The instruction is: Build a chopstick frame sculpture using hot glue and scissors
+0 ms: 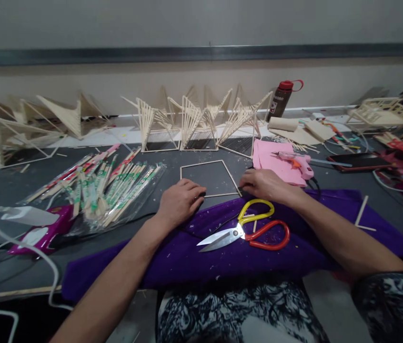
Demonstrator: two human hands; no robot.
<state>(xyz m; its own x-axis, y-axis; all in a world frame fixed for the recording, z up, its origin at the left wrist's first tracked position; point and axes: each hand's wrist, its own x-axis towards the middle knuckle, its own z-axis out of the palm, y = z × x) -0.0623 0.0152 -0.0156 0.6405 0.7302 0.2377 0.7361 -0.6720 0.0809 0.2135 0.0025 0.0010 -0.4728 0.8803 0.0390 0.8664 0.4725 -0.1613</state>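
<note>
A flat four-sided frame of thin wooden sticks (201, 164) lies on the dark table (166, 195). My left hand (179, 202) pinches its near left corner, fingers closed. At the near right corner, the closed fingers of my right hand (264, 184) hold the frame; the fingertips are partly hidden. Just below the hands, scissors (236, 232) with one yellow and one red handle lie slightly apart-bladed on a purple cloth (183, 257). Small stick pieces lie on the cloth, near the scissors and at its right side.
Several slatted stick models (190, 124) stand along the wall. Packaged chopsticks (115, 190) and a magenta pack (42, 233) lie left. Pink sheets (261, 159) with a glue gun (305, 166), a phone (358, 162) and a bottle (279, 101) are right. White cables (53, 267) cross the left side.
</note>
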